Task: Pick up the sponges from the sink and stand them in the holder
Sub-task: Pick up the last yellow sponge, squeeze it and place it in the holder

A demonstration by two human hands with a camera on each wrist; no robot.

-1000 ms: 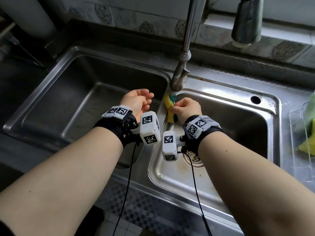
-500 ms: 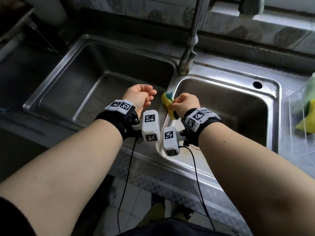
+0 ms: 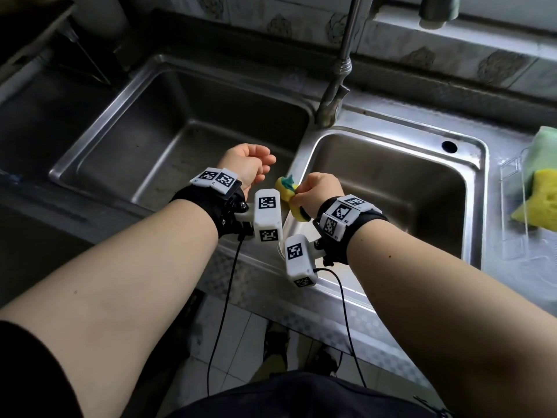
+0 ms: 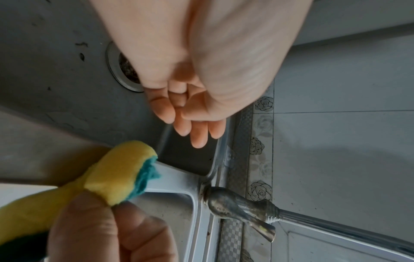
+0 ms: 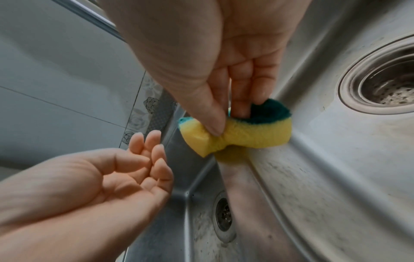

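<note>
My right hand [image 3: 313, 191] pinches a yellow sponge with a green scouring side [image 3: 287, 193] between thumb and fingers, squeezing its middle, above the ridge between the two sink basins [image 3: 297, 164]. The right wrist view shows the sponge [image 5: 244, 134] pressed in by the thumb [image 5: 212, 122]. My left hand [image 3: 247, 164] hovers over the left basin with relaxed, empty fingers [image 4: 197, 129], a little left of the sponge [image 4: 116, 175]. At the far right a clear holder [image 3: 518, 206] carries a yellow sponge [image 3: 539, 203] and a green one [image 3: 542, 149].
The tap [image 3: 337, 82] rises from the ridge behind my hands, its spout [image 3: 437, 10] over the right basin. Each basin has a drain [image 5: 385, 76] in its floor. A dark counter [image 3: 36, 122] lies left of the sink. Tiled wall runs behind.
Both hands have drawn back toward me, away from the tap, the right still holding the sponge. The view has tilted down, showing floor and my lap.
</note>
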